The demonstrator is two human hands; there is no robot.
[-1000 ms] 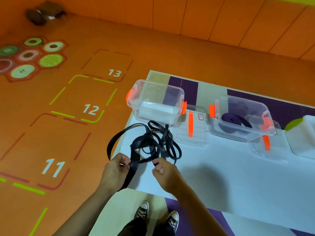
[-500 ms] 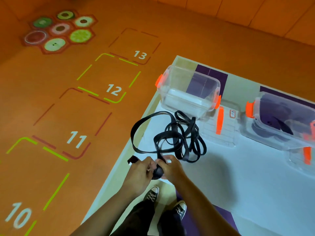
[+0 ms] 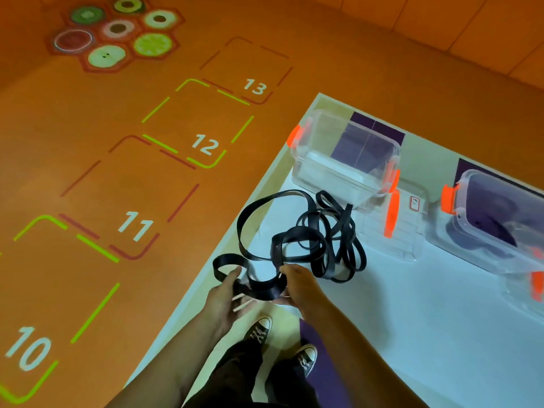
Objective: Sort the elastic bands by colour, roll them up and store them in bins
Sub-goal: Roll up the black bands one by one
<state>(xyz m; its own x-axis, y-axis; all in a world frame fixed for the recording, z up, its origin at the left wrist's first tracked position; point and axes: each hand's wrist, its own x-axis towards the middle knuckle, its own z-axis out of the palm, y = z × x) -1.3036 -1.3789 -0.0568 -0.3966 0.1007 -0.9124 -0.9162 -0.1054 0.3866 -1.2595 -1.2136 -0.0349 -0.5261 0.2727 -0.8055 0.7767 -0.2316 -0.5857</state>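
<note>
Rolling step: right hand (image 3: 297, 285) pinches the black band (image 3: 309, 245), left hand (image 3: 226, 294) spread beneath; next I should wind its tangle.

A long flat black band (image 3: 309, 242) lies in a loose tangle of loops on the white table (image 3: 412, 304) near its left corner, one wide loop standing up at the edge; its near end is lifted, crossing the left hand (image 3: 226, 293) between thumb and straight fingers and gripped by the right hand (image 3: 297, 285). Just behind the tangle stands an empty, uncovered clear bin (image 3: 344, 160) with orange clips. To its right, a second clear bin (image 3: 500, 219) holds a dark purple band (image 3: 488, 228).
</note>
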